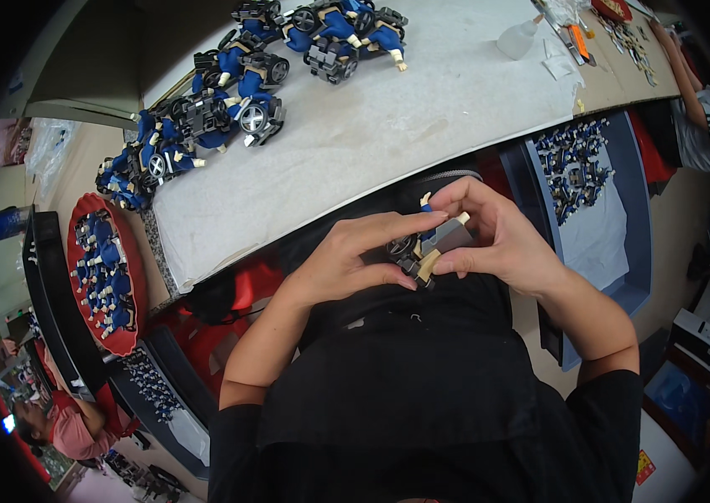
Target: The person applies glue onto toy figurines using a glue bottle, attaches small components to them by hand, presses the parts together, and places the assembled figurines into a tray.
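Observation:
Over my lap, just off the table's near edge, I hold a small toy figure on a wheeled base (pixel 447 238) between both hands. Dark grey parts, a black wheel, a tan piece and a bit of blue show between the fingers. My left hand (pixel 340 251) grips its wheel side, thumb below and fingers above. Around the other side close the thumb and fingers of my right hand (pixel 501 239), near the tan piece and a pale tip. Fingers partly cover the toy. Several similar blue toy figures with wheels (pixel 204 117) are heaped on the white-covered table (pixel 422 109).
A red basket (pixel 142 285) of blue figures stands at the left. Blue-grey trays (pixel 638 218) with small blue parts flank me. A translucent bottle (pixel 517 39) and an orange-handled tool (pixel 578 42) lie far right. Other people sit at the left (pixel 78 427) and right (pixel 707 134).

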### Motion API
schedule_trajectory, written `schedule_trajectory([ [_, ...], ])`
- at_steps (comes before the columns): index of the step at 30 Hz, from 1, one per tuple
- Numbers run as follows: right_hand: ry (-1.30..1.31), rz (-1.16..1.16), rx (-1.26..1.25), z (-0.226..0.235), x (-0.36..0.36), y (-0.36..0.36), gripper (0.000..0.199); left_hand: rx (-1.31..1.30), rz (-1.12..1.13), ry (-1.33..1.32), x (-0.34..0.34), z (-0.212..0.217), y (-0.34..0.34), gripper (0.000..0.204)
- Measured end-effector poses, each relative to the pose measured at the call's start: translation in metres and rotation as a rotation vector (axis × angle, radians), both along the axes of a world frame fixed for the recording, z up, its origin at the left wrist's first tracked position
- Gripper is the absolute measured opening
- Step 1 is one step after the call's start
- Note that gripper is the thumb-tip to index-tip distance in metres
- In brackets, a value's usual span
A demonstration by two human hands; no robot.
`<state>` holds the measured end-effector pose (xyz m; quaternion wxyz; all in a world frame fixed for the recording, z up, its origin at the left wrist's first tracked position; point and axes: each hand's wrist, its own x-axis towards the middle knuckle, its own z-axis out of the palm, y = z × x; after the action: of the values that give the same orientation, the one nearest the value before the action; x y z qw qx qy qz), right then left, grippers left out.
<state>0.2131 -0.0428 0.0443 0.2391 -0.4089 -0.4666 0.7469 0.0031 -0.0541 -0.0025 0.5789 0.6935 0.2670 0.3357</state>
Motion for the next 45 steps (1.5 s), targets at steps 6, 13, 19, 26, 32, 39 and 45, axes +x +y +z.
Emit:
schedule_trajectory([
  [6, -0.069, 0.234, -0.120, -0.012, 0.008, -0.002, 0.032, -0.078, -0.136, 0.019, 0.005, -0.009, -0.007, 0.062],
  [13, -0.105, 0.259, -0.268, -0.026, 0.004, -0.018, 0.031, -0.263, -0.201, -0.054, 0.005, -0.030, -0.032, 0.060],
  [19, -0.121, 0.215, -0.461, -0.040, 0.004, -0.029, 0.030, -0.428, -0.194, -0.069, 0.008, -0.038, -0.048, 0.059],
  [26, -0.125, 0.183, -0.497, -0.050, 0.005, -0.036, 0.031, -0.656, -0.240, -0.051, 0.008, -0.045, -0.050, 0.067],
  [32, -0.127, 0.172, -0.551, -0.052, 0.004, -0.039, 0.033, -0.817, -0.241, -0.051, 0.007, -0.047, -0.052, 0.070],
  [39, -0.127, 0.164, -0.570, -0.054, 0.005, -0.040, 0.033, -0.826, -0.239, -0.073, 0.008, -0.048, -0.053, 0.067],
  [45, -0.126, 0.165, -0.541, -0.055, 0.005, -0.043, 0.032, -0.759, -0.255, -0.054, 0.007, -0.047, -0.052, 0.064],
])
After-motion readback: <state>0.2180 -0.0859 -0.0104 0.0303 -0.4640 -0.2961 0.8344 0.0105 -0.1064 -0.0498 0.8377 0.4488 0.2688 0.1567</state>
